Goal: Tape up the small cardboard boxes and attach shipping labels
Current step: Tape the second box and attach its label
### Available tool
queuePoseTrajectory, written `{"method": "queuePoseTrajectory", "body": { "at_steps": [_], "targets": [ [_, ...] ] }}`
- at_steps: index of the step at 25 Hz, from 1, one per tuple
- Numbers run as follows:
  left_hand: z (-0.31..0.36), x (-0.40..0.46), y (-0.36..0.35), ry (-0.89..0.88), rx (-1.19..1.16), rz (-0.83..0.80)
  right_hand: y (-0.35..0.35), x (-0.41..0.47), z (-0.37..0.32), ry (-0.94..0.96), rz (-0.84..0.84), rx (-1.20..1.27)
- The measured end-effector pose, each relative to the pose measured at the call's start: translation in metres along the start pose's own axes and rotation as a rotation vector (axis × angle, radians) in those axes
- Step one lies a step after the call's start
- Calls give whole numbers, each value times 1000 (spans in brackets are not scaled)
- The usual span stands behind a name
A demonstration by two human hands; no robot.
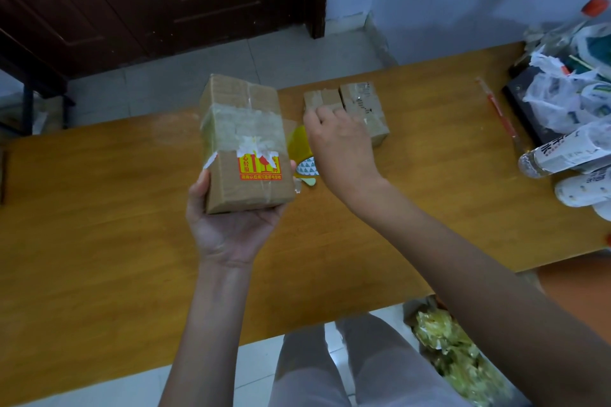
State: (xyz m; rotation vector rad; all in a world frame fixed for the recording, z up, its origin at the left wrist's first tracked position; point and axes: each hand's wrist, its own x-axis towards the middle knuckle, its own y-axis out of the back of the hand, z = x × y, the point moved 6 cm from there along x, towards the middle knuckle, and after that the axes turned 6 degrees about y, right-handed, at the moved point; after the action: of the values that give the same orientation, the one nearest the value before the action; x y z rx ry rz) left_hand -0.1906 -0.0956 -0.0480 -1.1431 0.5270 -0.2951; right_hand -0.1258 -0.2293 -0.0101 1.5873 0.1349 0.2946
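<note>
The left hand [231, 221] holds a box [243, 142] up off the surface [99, 225], fingers curled round its lower end, thumb on the left edge. The box is tilted away from the viewer; clear tape already wraps its middle, and a red and yellow sticker [260, 168] sits on the near face with torn white paper above it.

The right hand [340, 145] reaches over a tape roll [302, 149] just right of the box. Its fingers bend downward, but whether they grip the roll or only hover at it cannot be told, since the hand hides the contact. A short stretch of tape seems to run from the roll to the box's right edge.

By my reading, the taping step is in hand: a band is being wrapped round this box, and no shipping label shows yet. The next move probably calls for pulling the tape taut, carrying it round, and pressing it flat without creases while the left hand turns the box.

Two more boxes [347, 109] sit side by side just beyond the right hand, both showing tape. They lie near enough to be knocked by a wide pull. At the far right are plastic bags [568, 92], bottles [562, 155] and a red stick [496, 106], well apart from the work. A bin of crumpled yellowish waste [453, 353] stands on the floor below the near edge.
</note>
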Motion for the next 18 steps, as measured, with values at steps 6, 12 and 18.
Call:
{"method": "queuePoseTrajectory", "body": {
  "at_steps": [6, 12, 18],
  "targets": [
    [-5, -2, 13, 42, -67, -13, -3, -4, -3, 3, -24, -5],
    [-17, -8, 76, 25, -133, 122, -21, -30, 4, 11, -12, 145],
    [-63, -33, 164, 64, -225, 561, -82, -67, 5, 22, -215, 179]
  ]
}}
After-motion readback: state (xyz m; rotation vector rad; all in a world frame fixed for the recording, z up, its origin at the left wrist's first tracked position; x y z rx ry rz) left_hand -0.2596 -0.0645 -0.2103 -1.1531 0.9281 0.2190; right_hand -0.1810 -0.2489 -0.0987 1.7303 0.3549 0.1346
